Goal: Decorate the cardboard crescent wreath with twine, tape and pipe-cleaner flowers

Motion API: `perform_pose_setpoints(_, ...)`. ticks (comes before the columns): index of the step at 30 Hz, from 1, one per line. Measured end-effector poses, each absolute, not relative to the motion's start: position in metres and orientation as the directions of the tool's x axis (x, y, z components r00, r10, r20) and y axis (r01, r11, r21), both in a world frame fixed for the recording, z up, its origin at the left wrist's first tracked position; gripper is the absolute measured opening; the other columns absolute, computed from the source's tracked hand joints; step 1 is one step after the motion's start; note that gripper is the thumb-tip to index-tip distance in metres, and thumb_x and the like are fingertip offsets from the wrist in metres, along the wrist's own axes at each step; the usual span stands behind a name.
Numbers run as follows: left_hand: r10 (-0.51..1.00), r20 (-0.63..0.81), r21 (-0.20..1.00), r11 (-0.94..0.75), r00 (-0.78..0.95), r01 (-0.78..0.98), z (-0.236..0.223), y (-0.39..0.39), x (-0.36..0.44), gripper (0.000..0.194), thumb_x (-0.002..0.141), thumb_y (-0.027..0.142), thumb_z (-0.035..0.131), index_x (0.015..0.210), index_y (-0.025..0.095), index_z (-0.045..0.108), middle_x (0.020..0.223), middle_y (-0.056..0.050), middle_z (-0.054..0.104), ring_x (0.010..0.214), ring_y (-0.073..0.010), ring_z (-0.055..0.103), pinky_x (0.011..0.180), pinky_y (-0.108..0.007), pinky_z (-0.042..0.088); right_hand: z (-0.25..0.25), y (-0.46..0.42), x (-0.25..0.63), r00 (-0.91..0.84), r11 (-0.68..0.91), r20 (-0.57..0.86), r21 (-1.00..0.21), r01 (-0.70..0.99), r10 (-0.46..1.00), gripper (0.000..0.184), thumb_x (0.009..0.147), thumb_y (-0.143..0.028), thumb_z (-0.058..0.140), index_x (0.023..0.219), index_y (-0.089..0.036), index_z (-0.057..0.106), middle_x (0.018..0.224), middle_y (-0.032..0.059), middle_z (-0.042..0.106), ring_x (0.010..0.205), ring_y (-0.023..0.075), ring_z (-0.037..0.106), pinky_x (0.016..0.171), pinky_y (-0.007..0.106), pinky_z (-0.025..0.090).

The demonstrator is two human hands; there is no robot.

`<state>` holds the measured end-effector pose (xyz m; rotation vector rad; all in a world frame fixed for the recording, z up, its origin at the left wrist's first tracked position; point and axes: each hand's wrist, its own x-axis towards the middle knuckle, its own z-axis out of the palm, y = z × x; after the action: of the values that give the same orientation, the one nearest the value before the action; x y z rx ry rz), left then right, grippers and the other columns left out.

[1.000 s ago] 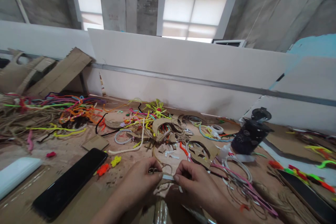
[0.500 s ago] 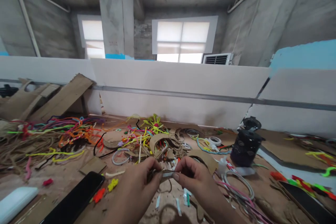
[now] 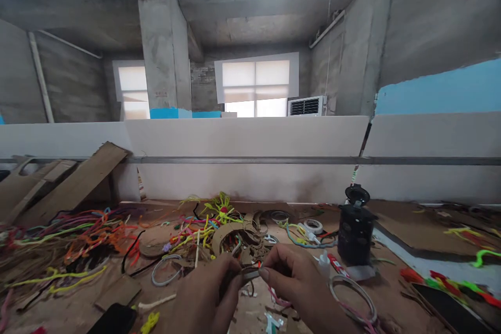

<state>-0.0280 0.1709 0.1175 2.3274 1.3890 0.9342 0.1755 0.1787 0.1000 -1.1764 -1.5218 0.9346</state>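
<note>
Several white panels [image 3: 250,138]: upright behind your cluttered worktop [image 3: 391,274].
Left hand [image 3: 213,292]: fingers closed, pinching one end of the pale strip [image 3: 250,275].
Right hand [image 3: 295,282]: closed too, thumb and fingertips gripping the other end.
Black lidded cup [image 3: 355,235]: standing beyond your right hand, lid flipped open.
Pale hoop [image 3: 332,287]: flat beside your right forearm.
Pale strip: held between your hands, above the scraps.

The bottom edge is cutting off the black rectangular phone [image 3: 113,319] and both bare forearms; the left hand's [image 3: 213,289] curled fingers are hiding one end of the thin pale strip [image 3: 249,274], whose material is looking too small to tell.
</note>
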Motion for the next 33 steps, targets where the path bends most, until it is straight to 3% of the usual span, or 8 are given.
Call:
perform_pose_setpoints(6, 0.856, 0.431, 0.604, -0.510, 0.287, 0.613, 0.107, 0.174, -0.023, 0.019, 0.091, 0.034, 0.051, 0.082, 0.024, 0.064, 0.063, 0.002, 0.064, 0.058, -0.0160, 0.058, 0.056, -0.023, 0.036, 0.100, 0.182, 0.179, -0.027, 0.246, 0.247, -0.937, 0.247, 0.969, 0.016, 0.071, -0.033, 0.066, 0.069, -0.020, 0.057, 0.055, -0.0047, 0.052, 0.051, 0.0127, 0.047, 0.049, 0.024, 0.031)
perform_pose_setpoints(11, 0.882, 0.398, 0.741, -0.471, 0.252, 0.478, 0.091, 0.177, -0.027, 0.024, 0.090, 0.041, 0.053, 0.082, 0.023, 0.067, 0.062, 0.003, 0.060, 0.056, -0.0148, 0.052, 0.055, -0.022, 0.037, 0.095, 0.186, 0.182, -0.160, 0.211, 0.176, -0.949, 0.233, 0.971, 0.025, 0.072, -0.031, 0.068, 0.094, -0.018, 0.073, 0.057, -0.0064, 0.049, 0.054, 0.0128, 0.047, 0.053, 0.024, 0.032)
perform_pose_setpoints(17, 0.922, 0.266, 0.816, -0.371, 0.282, 0.443, 0.095, 0.175, -0.029, 0.031, 0.092, 0.050, 0.051, 0.087, 0.022, 0.065, 0.065, 0.003, 0.054, 0.060, -0.0150, 0.049, 0.056, -0.022, 0.038, 0.098, 0.180, 0.185, -0.263, 0.239, 0.168, -0.933, 0.267, 0.950, 0.011, 0.076, -0.028, 0.067, 0.074, -0.018, 0.071, 0.059, -0.0052, 0.050, 0.058, 0.0115, 0.042, 0.053, 0.023, 0.028)
perform_pose_setpoints(22, 0.894, 0.253, 0.735, -0.426, 0.369, 0.528, 0.112, 0.175, -0.021, 0.027, 0.094, 0.043, 0.053, 0.093, 0.024, 0.071, 0.089, -0.003, 0.067, 0.083, -0.0197, 0.062, 0.074, -0.027, 0.047, 0.106, 0.175, 0.187, -0.259, 0.285, 0.200, -0.892, 0.350, 0.945, 0.009, 0.078, -0.023, 0.066, 0.070, -0.020, 0.070, 0.059, -0.0049, 0.053, 0.059, 0.0126, 0.045, 0.054, 0.024, 0.028)
perform_pose_setpoints(25, 0.846, 0.327, 0.635, -0.527, 0.422, 0.565, 0.116, 0.177, -0.016, 0.019, 0.089, 0.034, 0.060, 0.085, 0.024, 0.076, 0.105, -0.008, 0.065, 0.101, -0.0240, 0.061, 0.087, -0.032, 0.047, 0.109, 0.174, 0.187, -0.259, 0.339, 0.245, -0.835, 0.433, 0.934, 0.009, 0.078, -0.024, 0.068, 0.070, -0.021, 0.072, 0.062, -0.0041, 0.057, 0.062, 0.0135, 0.048, 0.055, 0.024, 0.029)
perform_pose_setpoints(27, 0.839, 0.353, 0.623, -0.541, 0.414, 0.566, 0.113, 0.178, -0.013, 0.018, 0.087, 0.030, 0.060, 0.084, 0.024, 0.076, 0.105, -0.008, 0.064, 0.103, -0.0248, 0.060, 0.089, -0.034, 0.047, 0.108, 0.173, 0.188, -0.256, 0.355, 0.259, -0.801, 0.482, 0.931, 0.009, 0.078, -0.024, 0.069, 0.071, -0.022, 0.074, 0.063, -0.0033, 0.060, 0.063, 0.0144, 0.051, 0.056, 0.024, 0.030)
perform_pose_setpoints(29, 0.873, 0.317, 0.690, -0.481, 0.370, 0.541, 0.108, 0.179, -0.011, 0.019, 0.087, 0.031, 0.058, 0.084, 0.023, 0.075, 0.096, -0.007, 0.066, 0.094, -0.0233, 0.062, 0.083, -0.033, 0.048, 0.108, 0.174, 0.190, -0.248, 0.346, 0.250, -0.785, 0.515, 0.936, 0.009, 0.079, -0.024, 0.069, 0.081, -0.024, 0.077, 0.065, -0.0024, 0.062, 0.065, 0.0160, 0.054, 0.057, 0.025, 0.033)
perform_pose_setpoints(33, 0.950, 0.124, 0.896, -0.231, 0.285, 0.379, 0.094, 0.185, -0.012, 0.025, 0.083, 0.040, 0.056, 0.080, 0.018, 0.067, 0.072, -0.001, 0.061, 0.068, -0.0192, 0.059, 0.063, -0.030, 0.047, 0.110, 0.181, 0.197, -0.184, 0.322, 0.265, -0.730, 0.602, 0.946, 0.048, 0.079, -0.024, 0.069, 0.127, -0.029, 0.068, 0.076, -0.0006, 0.068, 0.074, 0.0211, 0.060, 0.067, 0.030, 0.041)
